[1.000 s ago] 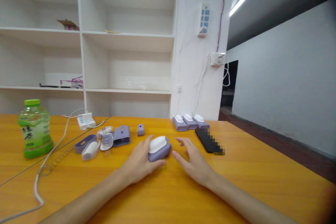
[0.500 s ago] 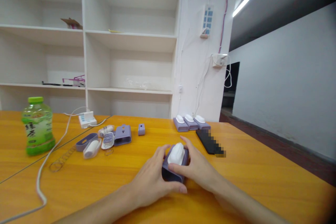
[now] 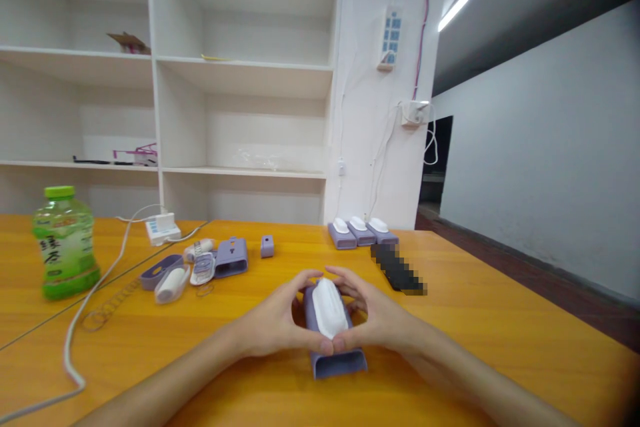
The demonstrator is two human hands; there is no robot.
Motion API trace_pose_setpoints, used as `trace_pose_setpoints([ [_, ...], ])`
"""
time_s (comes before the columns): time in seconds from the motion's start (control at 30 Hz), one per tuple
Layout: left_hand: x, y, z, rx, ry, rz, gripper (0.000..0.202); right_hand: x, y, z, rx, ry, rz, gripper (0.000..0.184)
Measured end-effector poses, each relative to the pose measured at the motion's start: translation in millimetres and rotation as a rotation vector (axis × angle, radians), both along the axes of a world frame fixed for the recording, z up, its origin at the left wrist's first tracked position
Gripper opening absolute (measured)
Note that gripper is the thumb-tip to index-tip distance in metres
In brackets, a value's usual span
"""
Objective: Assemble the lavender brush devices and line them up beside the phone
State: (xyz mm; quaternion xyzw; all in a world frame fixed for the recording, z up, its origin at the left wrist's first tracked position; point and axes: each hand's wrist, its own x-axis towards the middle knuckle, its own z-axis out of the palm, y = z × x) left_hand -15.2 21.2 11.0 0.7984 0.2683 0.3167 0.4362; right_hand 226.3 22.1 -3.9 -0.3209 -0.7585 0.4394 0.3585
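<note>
A purple hollow plastic casing (image 3: 340,365) lies on the table in front of me, its open end towards me. On top of it sits a long white rounded plastic part (image 3: 330,310). My left hand (image 3: 273,321) curves round the left side of the white part, thumb at its near end and fingertips at its far end. From the right, my right hand (image 3: 384,317) grips it the same way. The two thumbs nearly meet. Both hands are closed on the white part; whether it is fixed to the casing cannot be seen.
Several loose purple and white parts, including a purple casing (image 3: 233,255), lie at the left with a coiled wire (image 3: 107,310). Three purple-and-white pieces (image 3: 363,233) stand by the wall near a black flat object (image 3: 397,270). A green bottle (image 3: 65,243) and white cable (image 3: 70,347) are far left.
The casing has turned so its open end faces me more directly. My hands have shifted from the casing's sides to the two ends of the white part. The view has moved slightly.
</note>
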Motion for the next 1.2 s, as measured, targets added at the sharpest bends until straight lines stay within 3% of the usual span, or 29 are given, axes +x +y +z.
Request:
trace_pose_setpoints([
  [0.23,2.4,-4.5,0.7,0.180,0.184,0.191,0.122,-5.1,-9.8,11.2,0.143,-0.098,-0.053,0.096],
  [0.43,6.7,-8.0,2.8,0.176,0.196,0.275,0.107,-7.4,-17.0,11.8,0.230,-0.212,-0.109,0.090],
  [0.73,8.3,-5.6,3.3,0.279,0.211,0.286,0.085,-11.1,-25.0,22.8,0.329,-0.314,-0.031,0.080],
  [1.2,5.9,1.3,-9.6,0.368,0.215,0.359,0.092,-12.8,-18.0,24.7,0.410,-0.379,0.010,0.075],
])
